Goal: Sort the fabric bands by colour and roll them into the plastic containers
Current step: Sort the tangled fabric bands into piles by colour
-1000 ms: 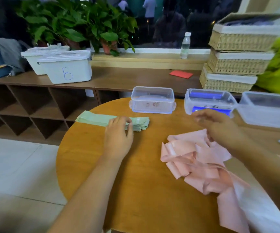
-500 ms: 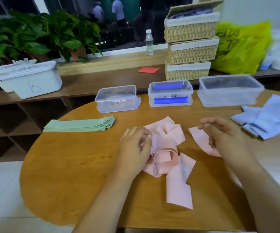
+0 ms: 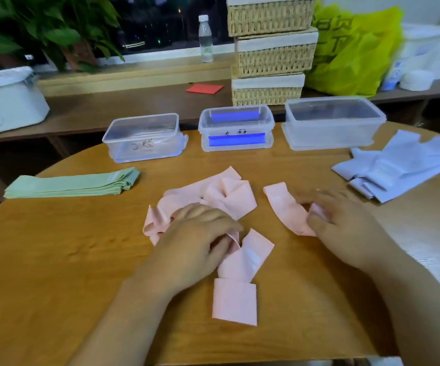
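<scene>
Left hand (image 3: 195, 241): grip clenched into the tangled heap of pale pink fabric bands (image 3: 226, 196), folds caught under the curled fingers, mid-table. Right hand (image 3: 345, 228): grip pinching one end of a single pink band (image 3: 282, 207) that lies apart, just right of the heap. Round wooden table (image 3: 55, 260) carries everything.

Progress, as I judge it: sorting nearly done, rolling not begun.
- Flat stack of mint green bands (image 3: 76, 183) to the left.
- Loose pile of pale lilac bands (image 3: 403, 165) to the right.
- Pink heap not yet laid out.
- Three clear plastic containers along the far edge, lids on: left container (image 3: 145, 138), middle container with blue strips (image 3: 236, 128), larger right container (image 3: 332, 122).
- No rolled band visible inside any.

Writing: handwritten marks on the left and middle containers, too blurred to read. White bin (image 3: 2, 107) on the shelf behind bears a hand-drawn letter, perhaps B.
</scene>
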{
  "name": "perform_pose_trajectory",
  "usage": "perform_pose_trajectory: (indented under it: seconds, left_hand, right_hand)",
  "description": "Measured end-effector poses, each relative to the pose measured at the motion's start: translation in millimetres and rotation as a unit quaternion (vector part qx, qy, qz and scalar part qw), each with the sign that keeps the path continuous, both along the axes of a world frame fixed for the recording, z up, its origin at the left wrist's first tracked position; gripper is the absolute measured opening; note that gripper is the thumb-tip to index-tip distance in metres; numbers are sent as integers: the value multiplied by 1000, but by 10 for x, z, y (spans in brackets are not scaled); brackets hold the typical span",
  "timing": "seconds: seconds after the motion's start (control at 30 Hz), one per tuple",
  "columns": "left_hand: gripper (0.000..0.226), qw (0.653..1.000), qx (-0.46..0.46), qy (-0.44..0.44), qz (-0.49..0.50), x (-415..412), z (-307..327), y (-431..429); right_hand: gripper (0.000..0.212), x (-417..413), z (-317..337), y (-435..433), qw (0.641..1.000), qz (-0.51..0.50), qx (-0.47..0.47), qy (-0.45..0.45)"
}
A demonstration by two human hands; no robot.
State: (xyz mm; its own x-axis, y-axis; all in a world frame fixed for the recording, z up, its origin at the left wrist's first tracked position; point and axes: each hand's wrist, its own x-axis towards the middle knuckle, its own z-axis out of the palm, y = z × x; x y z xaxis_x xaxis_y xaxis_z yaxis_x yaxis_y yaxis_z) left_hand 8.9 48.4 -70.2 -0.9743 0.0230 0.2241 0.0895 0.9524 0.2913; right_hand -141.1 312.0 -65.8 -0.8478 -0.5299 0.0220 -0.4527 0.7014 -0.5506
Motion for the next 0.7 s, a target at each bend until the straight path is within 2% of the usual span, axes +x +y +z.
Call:
perform_pose_trajectory:
  seconds: [0.1,0.17,0.3,0.4,0.47,0.53,0.6,0.67,0.7]
  left_hand:
    - [21,998,22,34,49,32,46,-63]
    - [22,994,20,64,85,65,82,-93]
    - [20,994,9,65,86,125,87,-194]
    - [16,996,2,14,91,140,128,-195]
    - [23,995,-12,-35,98,141,138,-172]
    - [33,993,-20,-49,102,142,133,-157]
    - [36,993,-1,-25,115,157,158,-133]
    - [28,990,51,22,127,182,181,-106]
    - [22,986,90,55,131,192,190,-104]
  right_hand:
    - [37,59,-64,-54,998,29,31,37]
    - [39,85,-83,-110,996,36,62,60]
    - [40,159,-34,-224,990,51,14,130]
    - [36,315,26,-420,990,103,-39,91]
    - [36,414,-26,-547,988,125,4,93]
    - [23,429,-98,-604,987,125,21,94]
    - [4,404,-89,-608,988,119,-28,98]
    - [5,409,-19,-582,987,102,-99,77]
    - [7,428,38,-570,983,90,-156,37]
